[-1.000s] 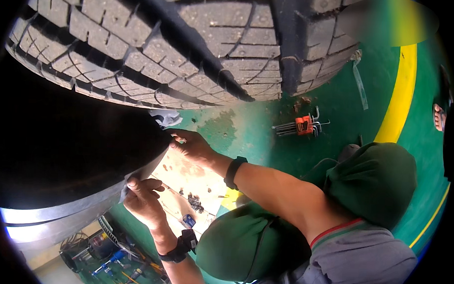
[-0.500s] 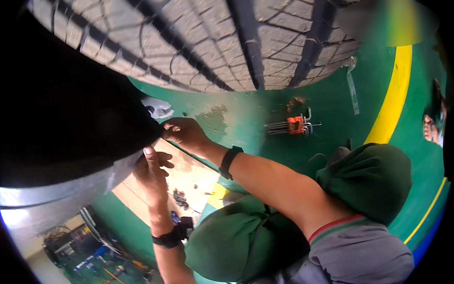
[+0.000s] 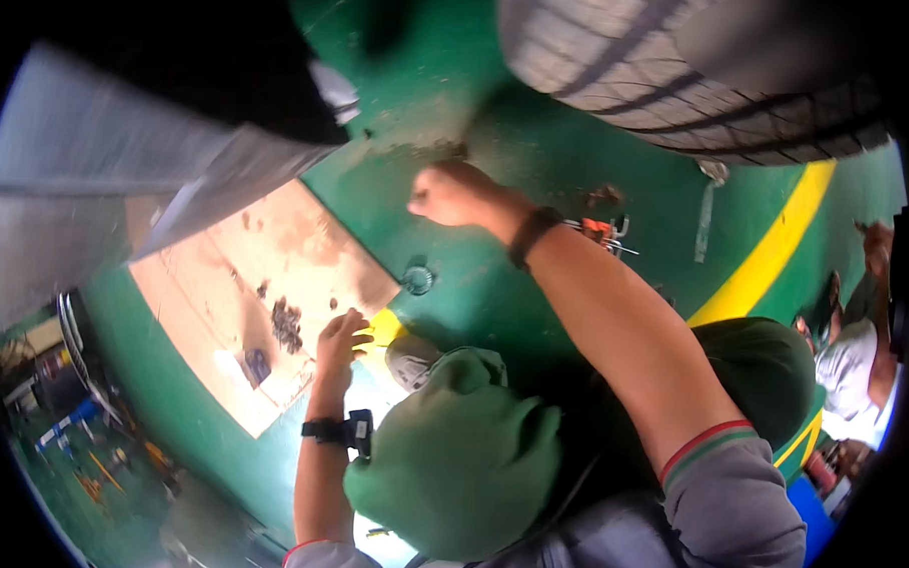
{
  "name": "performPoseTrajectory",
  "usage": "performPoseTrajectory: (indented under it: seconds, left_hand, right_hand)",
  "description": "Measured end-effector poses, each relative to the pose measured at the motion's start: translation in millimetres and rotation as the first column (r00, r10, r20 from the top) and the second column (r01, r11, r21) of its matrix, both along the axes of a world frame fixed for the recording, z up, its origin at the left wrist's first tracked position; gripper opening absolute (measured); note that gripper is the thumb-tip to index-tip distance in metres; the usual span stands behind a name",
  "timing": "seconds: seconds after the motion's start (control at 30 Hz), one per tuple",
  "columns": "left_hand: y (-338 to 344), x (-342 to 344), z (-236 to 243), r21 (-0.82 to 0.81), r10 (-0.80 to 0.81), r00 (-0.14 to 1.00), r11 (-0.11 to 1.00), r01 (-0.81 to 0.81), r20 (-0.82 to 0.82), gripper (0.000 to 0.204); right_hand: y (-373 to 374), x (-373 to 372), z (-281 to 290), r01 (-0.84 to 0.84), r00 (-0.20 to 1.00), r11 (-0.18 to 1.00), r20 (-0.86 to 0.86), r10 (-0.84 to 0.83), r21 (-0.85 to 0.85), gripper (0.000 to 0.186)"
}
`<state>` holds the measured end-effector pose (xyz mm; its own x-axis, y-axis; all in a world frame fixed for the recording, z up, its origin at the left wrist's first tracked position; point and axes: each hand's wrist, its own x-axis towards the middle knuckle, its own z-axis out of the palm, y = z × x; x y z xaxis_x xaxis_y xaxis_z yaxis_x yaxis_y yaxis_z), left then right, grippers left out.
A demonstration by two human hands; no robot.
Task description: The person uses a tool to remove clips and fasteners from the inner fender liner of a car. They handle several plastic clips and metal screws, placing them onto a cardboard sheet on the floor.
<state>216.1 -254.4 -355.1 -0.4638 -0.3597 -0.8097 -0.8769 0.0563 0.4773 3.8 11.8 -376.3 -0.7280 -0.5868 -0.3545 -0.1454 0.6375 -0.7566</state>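
Note:
My right hand [image 3: 460,194] hovers over the green floor, curled closed; whether anything is in its fingers cannot be made out. Near the right edge of a light brown board [image 3: 193,315], my left hand [image 3: 340,338] has its fingers apart and holds nothing that I can see. A pile of small dark pieces, perhaps fasteners [image 3: 287,325], lies on the board beside it. Close to the pile sits a dark, smooth object [image 3: 257,367]. Between my hands, a small round dish-like thing [image 3: 418,279] rests on the floor.
A large tyre [image 3: 672,81] fills the upper right. Grey vehicle bodywork [image 3: 98,171] overhangs the board at left. Hex keys in an orange holder [image 3: 596,231] lie past my right wrist. Assorted tools [image 3: 79,421] are at lower left. Another person [image 3: 857,373] is at the right edge.
Both hands have come away from the dark bodywork edge. My right hand moved right and up, closing; my left moved down and right. The view shifted, showing more of the board.

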Motion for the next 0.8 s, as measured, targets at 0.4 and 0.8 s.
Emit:
performPoseTrajectory:
  seconds: [0.4,0.8]
  left_hand:
    - [-52,69,-57,-0.450,-0.061,0.963,0.890,-0.066,-0.262,0.024]
    - [-108,87,-70,-0.618,0.068,0.939,0.736,-0.276,-0.338,0.027]
  right_hand:
    - [-29,63,-19,-0.071,0.997,0.997,-0.046,0.070,-0.021,0.016]
    - [-37,79,-13,-0.110,0.974,0.994,-0.200,0.103,-0.026,0.018]
